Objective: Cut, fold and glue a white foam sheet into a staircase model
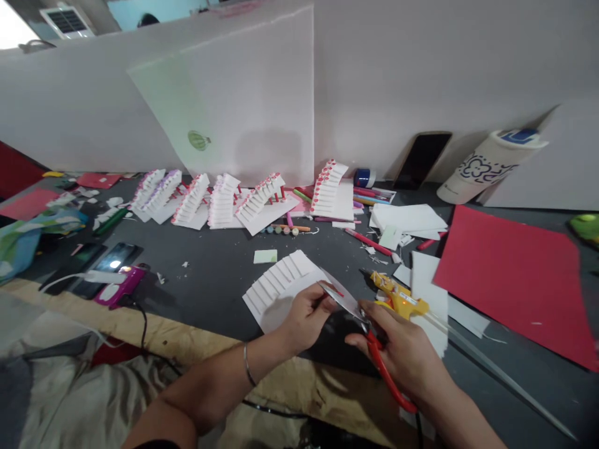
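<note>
My right hand grips red-handled scissors, whose long metal blades point left and stand apart. My left hand pinches a small red-marked scrap at the blades, though its exact shape is too small to tell. Just beyond that hand, a white pleated stair-like paper piece lies on the dark table mat. A yellow hot glue gun rests close beyond the scissors, on white card sheets.
Several white paper staircase models stand in a row against a white board. A red sheet lies to the right. Several phones, a pink power bank and a cream cup sit around the table.
</note>
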A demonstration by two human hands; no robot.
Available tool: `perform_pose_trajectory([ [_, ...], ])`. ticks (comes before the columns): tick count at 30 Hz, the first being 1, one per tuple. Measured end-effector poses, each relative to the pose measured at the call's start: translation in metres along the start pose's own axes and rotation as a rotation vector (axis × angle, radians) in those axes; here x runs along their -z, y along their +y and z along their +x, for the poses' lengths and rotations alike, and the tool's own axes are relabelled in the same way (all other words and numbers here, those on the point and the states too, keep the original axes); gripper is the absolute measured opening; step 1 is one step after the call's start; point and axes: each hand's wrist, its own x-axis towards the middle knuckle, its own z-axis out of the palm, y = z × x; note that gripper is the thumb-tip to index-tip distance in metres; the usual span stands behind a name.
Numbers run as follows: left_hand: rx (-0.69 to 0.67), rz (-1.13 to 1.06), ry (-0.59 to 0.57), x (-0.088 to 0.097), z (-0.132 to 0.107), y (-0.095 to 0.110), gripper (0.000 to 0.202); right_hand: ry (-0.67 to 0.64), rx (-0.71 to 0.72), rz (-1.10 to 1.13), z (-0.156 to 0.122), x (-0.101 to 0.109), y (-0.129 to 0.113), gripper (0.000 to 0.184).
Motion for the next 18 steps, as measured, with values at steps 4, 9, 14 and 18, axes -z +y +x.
perform_pose_trajectory([
  [4,0.017,0.0,0.009,0.003,0.004,0.002,0.039,0.046,-0.051,0.04,-0.002,0.003,0.004,0.042],
  [9,0.001,-0.191,0.124,0.012,0.011,0.005,0.031,0.205,-0.167,0.188,-0.004,0.007,0.015,0.039],
  [14,0.182,-0.612,0.199,0.017,0.015,0.01,0.029,0.251,-0.137,0.079,-0.004,0.008,0.02,0.041],
  [18,0.237,-0.721,0.179,0.017,0.015,0.011,0.029,0.188,-0.031,-0.089,0.001,0.004,0.017,0.043],
])
